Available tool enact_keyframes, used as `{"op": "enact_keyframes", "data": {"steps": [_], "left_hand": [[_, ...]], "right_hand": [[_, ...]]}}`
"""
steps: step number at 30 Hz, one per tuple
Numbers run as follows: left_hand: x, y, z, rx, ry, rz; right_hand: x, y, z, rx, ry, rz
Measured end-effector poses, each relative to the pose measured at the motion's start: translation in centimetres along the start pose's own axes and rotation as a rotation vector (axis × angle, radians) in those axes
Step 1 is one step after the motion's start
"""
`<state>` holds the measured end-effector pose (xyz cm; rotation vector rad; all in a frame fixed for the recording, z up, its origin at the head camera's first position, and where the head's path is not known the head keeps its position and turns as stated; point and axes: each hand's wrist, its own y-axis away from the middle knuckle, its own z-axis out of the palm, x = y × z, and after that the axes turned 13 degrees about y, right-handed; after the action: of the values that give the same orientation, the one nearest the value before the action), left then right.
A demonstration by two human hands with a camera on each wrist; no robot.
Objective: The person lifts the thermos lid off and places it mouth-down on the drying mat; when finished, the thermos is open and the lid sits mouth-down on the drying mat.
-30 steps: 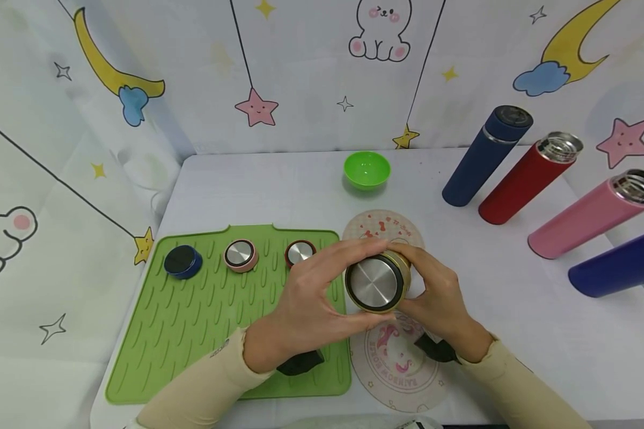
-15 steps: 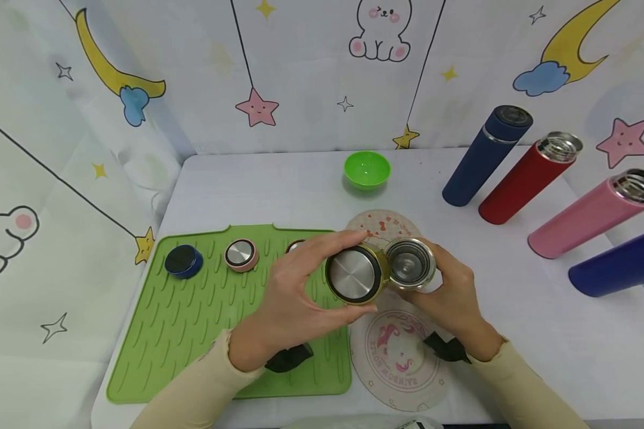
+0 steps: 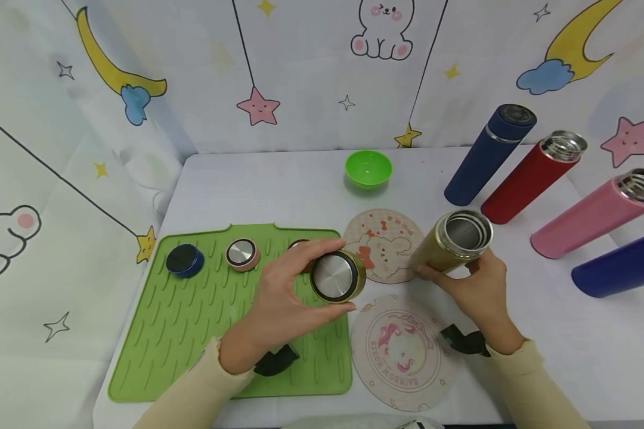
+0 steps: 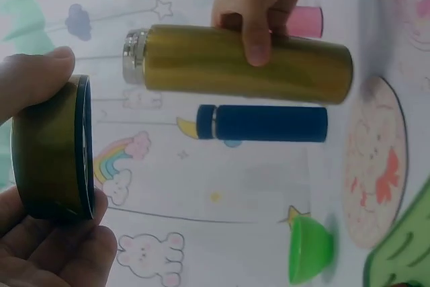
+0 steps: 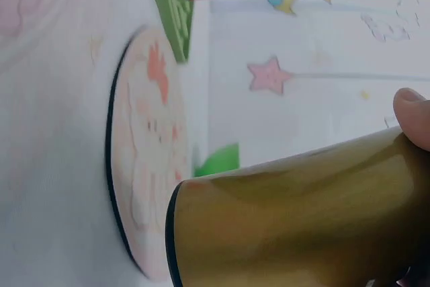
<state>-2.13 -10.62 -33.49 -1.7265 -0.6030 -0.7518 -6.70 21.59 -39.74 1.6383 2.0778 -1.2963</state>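
In the head view my left hand (image 3: 276, 295) holds a gold flask lid (image 3: 335, 277) with a brushed steel top, thumb and fingers on opposite sides. The left wrist view shows the lid (image 4: 54, 149) side on, apart from the flask. My right hand (image 3: 480, 295) grips the gold vacuum flask (image 3: 453, 241), whose steel mouth is uncovered and which leans to the right in the head view. Its dark-rimmed base shows in the right wrist view beside the round bear-print mat (image 3: 383, 244). I cannot tell whether that base touches the table.
A green ridged mat (image 3: 193, 333) bears a blue lid (image 3: 185, 260), a pink lid (image 3: 242, 254) and a partly hidden red lid (image 3: 298, 243). Rightward stand a capped navy flask (image 3: 485, 161), red flask (image 3: 531, 182), pink flask (image 3: 590, 220) and blue flask (image 3: 622, 271). A green bowl (image 3: 368, 170) stands behind.
The lid has come off the gold flask. My left hand has moved left with the lid, and my right hand has moved right with the flask, uncovering the bear-print mat.
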Motion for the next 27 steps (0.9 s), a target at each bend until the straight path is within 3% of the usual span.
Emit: {"op": "enact_keyframes", "data": {"steps": [6,11,17,27], "left_hand": [[-0.9,1.9,-0.9,0.028,-0.016,-0.16],[-1.5,4.2,-2.2,0.1,-0.062,-0.312],[-2.4,7.4,-4.7,0.208,-0.152,-0.388],[-2.8,11.8,-8.4,0.356,-0.267,-0.597]], "right_hand": [[1.7,-0.4,-1.3,0.035,0.011,0.182],[3.5,-0.9,-2.4,0.088,0.038,0.273],[5.6,-1.4,-3.5,0.13,0.086,0.383],[7.9,-2.6,-4.8,0.145,0.117,0.514]]}}
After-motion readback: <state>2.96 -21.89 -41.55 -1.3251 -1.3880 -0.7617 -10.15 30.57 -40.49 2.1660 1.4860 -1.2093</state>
